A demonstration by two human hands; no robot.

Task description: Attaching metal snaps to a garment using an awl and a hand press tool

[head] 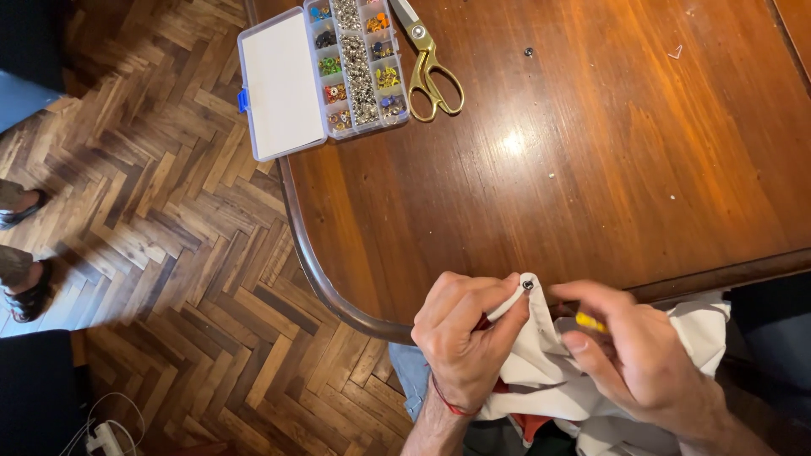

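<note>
One piece of white fabric (pixel 541 359), bunched at the near edge of the table (pixel 591 169), gripped from both sides. One small metal eyelet (pixel 528 285) set in the fabric's raised corner, just over the table's rim. Left hand (pixel 465 338) clenched around the fabric, thumb and forefinger pinching the corner beside the eyelet; one red cord around the wrist. Right hand (pixel 634 355) closed on the other side of the cloth, fingers curled, one small yellow thing (pixel 590 322) pinched among them, too hidden to name. A trace of red cloth under the white, below the hands.

Farther out, toward the far left corner of the table: one clear plastic compartment box (pixel 325 76), lid flung open to the left, filled with silver and coloured fasteners, partly overhanging the rim. Just right of it, one pair of gold-handled scissors (pixel 427 63). One lone dark fastener (pixel 528 51) well apart, near the far edge.

On the herringbone wood floor (pixel 169 253), left: two sandalled feet (pixel 25 245) of another person.
</note>
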